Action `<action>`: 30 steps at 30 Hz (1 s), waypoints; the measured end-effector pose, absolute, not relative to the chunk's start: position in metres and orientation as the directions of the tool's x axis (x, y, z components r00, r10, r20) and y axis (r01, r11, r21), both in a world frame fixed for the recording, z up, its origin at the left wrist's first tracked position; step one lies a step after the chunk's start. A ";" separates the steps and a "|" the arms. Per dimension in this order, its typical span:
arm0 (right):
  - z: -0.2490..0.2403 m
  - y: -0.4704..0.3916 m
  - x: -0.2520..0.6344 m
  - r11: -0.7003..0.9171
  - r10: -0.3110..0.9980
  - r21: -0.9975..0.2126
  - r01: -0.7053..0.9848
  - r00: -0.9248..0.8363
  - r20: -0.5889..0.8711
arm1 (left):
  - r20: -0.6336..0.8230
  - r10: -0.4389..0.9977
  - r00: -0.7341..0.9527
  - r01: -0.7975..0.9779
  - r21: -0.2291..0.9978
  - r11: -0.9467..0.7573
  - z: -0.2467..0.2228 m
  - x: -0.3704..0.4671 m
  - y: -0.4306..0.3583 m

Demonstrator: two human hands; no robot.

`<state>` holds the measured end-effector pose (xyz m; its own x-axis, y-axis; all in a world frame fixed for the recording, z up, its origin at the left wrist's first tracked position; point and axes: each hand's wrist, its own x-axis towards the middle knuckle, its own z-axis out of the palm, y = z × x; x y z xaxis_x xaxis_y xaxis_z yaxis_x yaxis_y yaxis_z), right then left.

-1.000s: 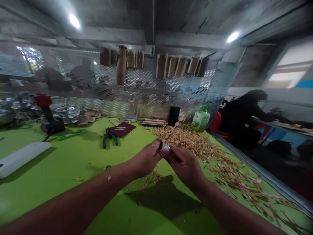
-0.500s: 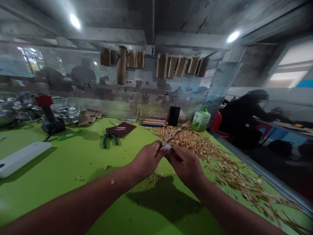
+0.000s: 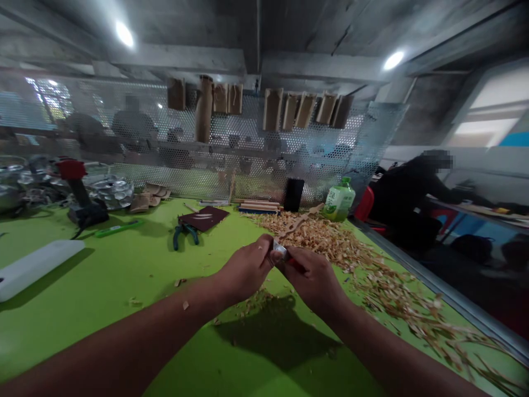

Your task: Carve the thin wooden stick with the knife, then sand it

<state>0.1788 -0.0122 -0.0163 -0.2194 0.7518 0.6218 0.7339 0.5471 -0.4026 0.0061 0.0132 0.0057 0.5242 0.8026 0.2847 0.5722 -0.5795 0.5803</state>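
My left hand point(image 3: 248, 266) and my right hand point(image 3: 314, 275) meet above the middle of the green table point(image 3: 165, 353). My left fingers are closed round the near end of a thin, notched wooden piece point(image 3: 298, 222), which points away to the upper right. In my right hand is a knife with a red handle point(image 3: 296, 264); its pale metal blade point(image 3: 280, 249) lies against the wood by my left thumb. The wood's near end is hidden in my grip. A small wood chip point(image 3: 185, 305) sits on my left forearm.
Wood shavings point(image 3: 330, 242) spread behind and right of my hands. Beyond stand a green bottle point(image 3: 339, 199) and a dark phone point(image 3: 293, 194). Pliers point(image 3: 185, 234), sandpaper point(image 3: 210, 218) and a white block point(image 3: 39, 270) lie left. A person point(image 3: 413, 190) sits at the right.
The blade and both hands have shifted very slightly left in view. The grips on the wood and the knife look the same.
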 end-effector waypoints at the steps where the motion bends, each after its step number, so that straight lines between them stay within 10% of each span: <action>1: -0.016 -0.012 0.179 0.548 0.749 -0.399 0.735 -0.220 0.625 | 0.282 0.806 0.521 0.582 0.573 -0.577 0.006 0.006 0.013; 30: -0.019 -0.011 0.181 0.559 0.720 -0.351 0.751 -0.229 0.655 | 0.338 0.812 0.475 0.508 0.648 -0.567 0.000 0.009 0.012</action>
<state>0.1806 -0.0109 -0.0193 -0.2292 0.7199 0.6552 0.7510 0.5590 -0.3515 0.0089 0.0122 -0.0003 0.4755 0.8121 0.3382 0.5084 -0.5674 0.6478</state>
